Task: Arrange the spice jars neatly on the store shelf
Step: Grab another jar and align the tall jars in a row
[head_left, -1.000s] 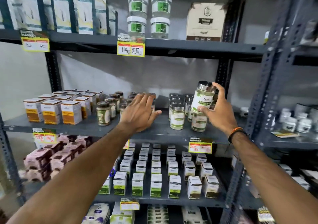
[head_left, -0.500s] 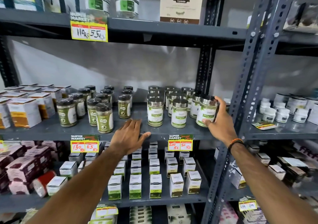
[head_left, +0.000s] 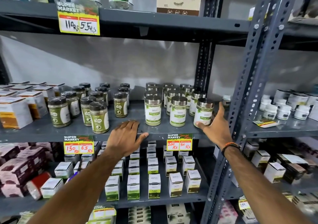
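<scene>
Your right hand (head_left: 217,129) was at the jar (head_left: 203,112), thumb under its front and fingers spread wide round the back, cupping it loosely rather than clamped, which suited nudging it into line. The jar stood upright on the shelf (head_left: 154,132), at the right end of the front row, just beside two matching steel-lidded jars (head_left: 165,111), so it looked placed to complete that row. Your left hand (head_left: 126,137) lay flat and open on the shelf's front edge, holding nothing, likely bracing you as you reached. The dark-lidded jars (head_left: 80,110) to the left stood more loosely, front ones out of line, and seemed the next lot needing straightening.
</scene>
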Demonstrator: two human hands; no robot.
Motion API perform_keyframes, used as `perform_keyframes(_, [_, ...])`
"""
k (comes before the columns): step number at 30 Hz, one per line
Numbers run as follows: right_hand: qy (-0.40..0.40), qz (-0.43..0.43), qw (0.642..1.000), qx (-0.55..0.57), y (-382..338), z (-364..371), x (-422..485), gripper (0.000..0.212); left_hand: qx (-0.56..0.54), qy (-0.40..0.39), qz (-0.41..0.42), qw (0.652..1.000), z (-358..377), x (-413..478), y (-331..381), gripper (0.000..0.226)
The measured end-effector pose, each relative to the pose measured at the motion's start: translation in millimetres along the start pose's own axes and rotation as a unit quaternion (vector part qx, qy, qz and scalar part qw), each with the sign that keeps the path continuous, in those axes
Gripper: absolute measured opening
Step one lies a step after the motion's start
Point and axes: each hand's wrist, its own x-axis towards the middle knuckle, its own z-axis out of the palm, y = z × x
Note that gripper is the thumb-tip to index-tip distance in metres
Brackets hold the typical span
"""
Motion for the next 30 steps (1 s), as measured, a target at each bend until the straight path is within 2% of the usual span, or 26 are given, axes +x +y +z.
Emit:
perform_keyframes(2, [0.008, 0.027, 0.999, -0.033, 1.3, 5.4, -0.5, 0.116, 0.001, -0.001, -0.001, 1.0, -0.7, -0.4, 0.7, 0.086])
perform_keyframes(5, [0.019, 0.04, 0.996, -0.083, 2.5, 14.3, 3.3, 0.081, -0.001, -0.002, -0.002, 1.0, -1.6, -1.0, 0.8, 0.089])
perform_keyframes(7, [0.02, 0.04, 0.995, -0.089, 1.9, 18.1, 6.7, 0.071, -0.003, 0.002, -0.001, 1.0, -1.2, -1.6, 0.6, 0.089])
perform_keyframes(15, [0.02, 0.071, 0.994, -0.079, 0.3, 22.9, 15.7, 0.06, -0.001, 0.006, 0.002, 1.0, -0.5, -1.9, 0.9, 0.082])
perform_keyframes(30, [-0.004, 0.074, 0.993, -0.087, 0.9, 21.9, 15.0, 0.054, -0.008, 0.005, -0.002, 1.0, -2.0, -3.1, 1.5, 0.085])
